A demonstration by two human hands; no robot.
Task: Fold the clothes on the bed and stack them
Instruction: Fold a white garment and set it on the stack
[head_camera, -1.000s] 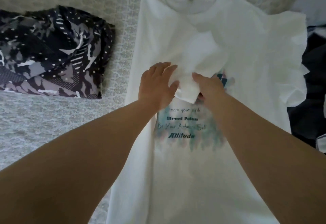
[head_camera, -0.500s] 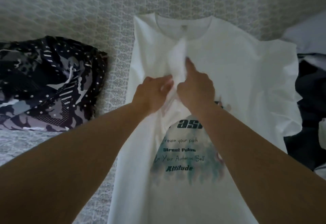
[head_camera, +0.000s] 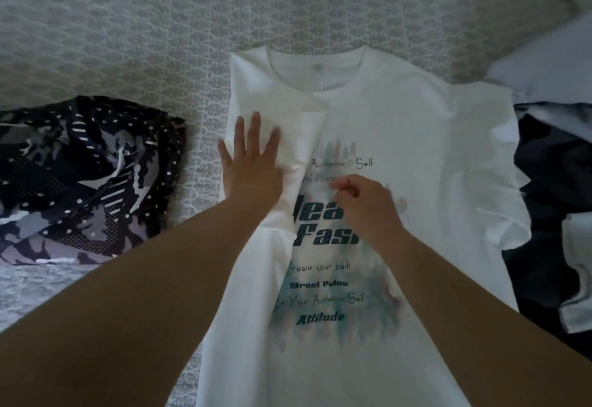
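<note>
Grey patterned bedspread [head_camera: 128, 38] carries a white T-shirt [head_camera: 416, 137] beside dark clothes [head_camera: 80, 176].

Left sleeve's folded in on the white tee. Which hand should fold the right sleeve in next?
Right, probably. The right hand sits mid-chest on the white tee, nearer the spread right sleeve, fingers curled. The left hand lies flat on the folded left side, pinning it.

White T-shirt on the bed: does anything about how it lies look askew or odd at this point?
Only mildly. The white T-shirt lies face up with its left side folded in under the flat left hand, while the sleeve on the other side is still spread and rumpled. The right hand pinches at the print.
</note>
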